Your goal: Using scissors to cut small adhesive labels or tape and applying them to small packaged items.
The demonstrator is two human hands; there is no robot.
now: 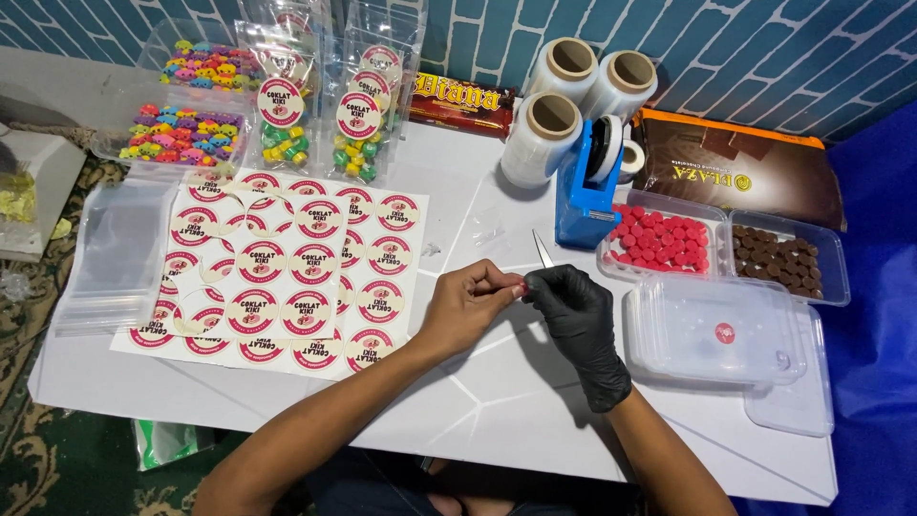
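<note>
We see both hands meeting at the middle of the white worktop point(497, 382). The bare left hand point(468, 306) pinches a small red candy point(522, 287) at its fingertips; the gloved right hand point(573, 311) closes on the same piece from the other side, also holding thin tweezers point(543, 250) that point up and away. The candy sits between the two hands, touching both. The sticker sheet point(277, 268) lies left of the left hand; a tray of red candies point(661, 241) sits beyond the right.
</note>
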